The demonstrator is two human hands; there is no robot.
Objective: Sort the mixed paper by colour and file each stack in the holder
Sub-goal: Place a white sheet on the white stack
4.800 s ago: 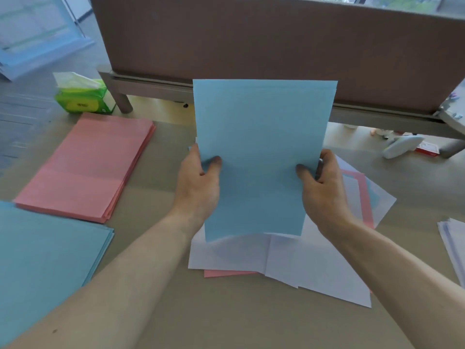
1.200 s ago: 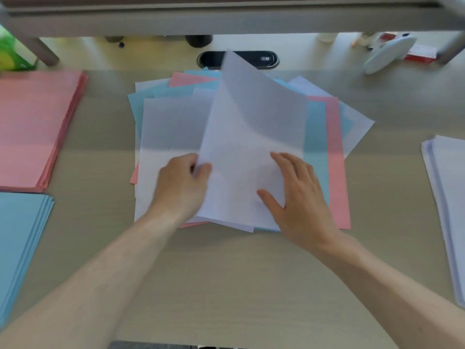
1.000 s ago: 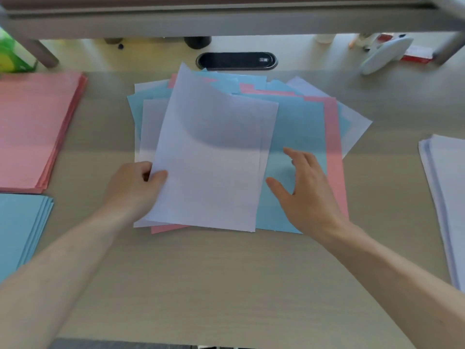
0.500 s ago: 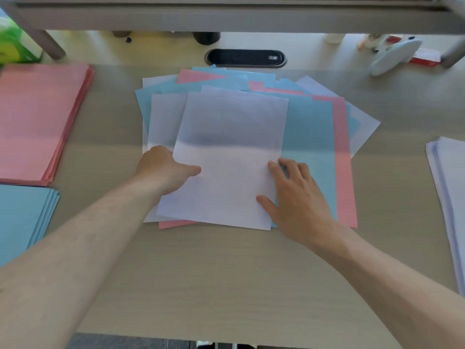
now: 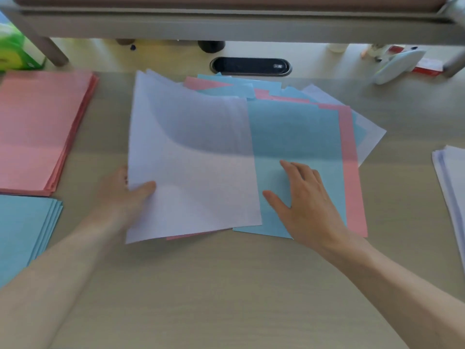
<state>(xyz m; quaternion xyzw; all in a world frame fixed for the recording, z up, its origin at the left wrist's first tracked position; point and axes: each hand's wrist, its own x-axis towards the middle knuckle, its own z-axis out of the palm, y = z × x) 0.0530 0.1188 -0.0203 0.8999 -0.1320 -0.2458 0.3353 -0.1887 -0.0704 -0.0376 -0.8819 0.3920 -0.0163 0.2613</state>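
Desk [image 5: 226, 285] was pale wood grain, with a low partition rail along its far edge. The mixed pile [image 5: 264, 93] sat mid-desk, just short of the black cable grommet [image 5: 250, 66] at the far edge, with blue, pink and white fanned together.

Your left hand [image 5: 120, 195] pinched the white sheets [image 5: 196, 177] at their left edge, close to the near-left corner of the paper. Thumb was on top. The other fingers were under the paper, so I couldn't tell how they lay. Those sheets covered the left half of the pile.

Your right hand [image 5: 307, 202] lay flat on the top blue sheet [image 5: 302, 137], fingers straight and slightly spread, gripping nothing. The thumb tip was just beside the white sheets' right edge.

Sorted so far:
- pink stack [image 5: 37, 129] at the desk's left edge
- blue stack [image 5: 22, 230] just nearer you on the same edge
- white stack [image 5: 453, 187] at the right edge, partly out of frame

A green tissue box [image 5: 15, 51] stood at the far-left corner.
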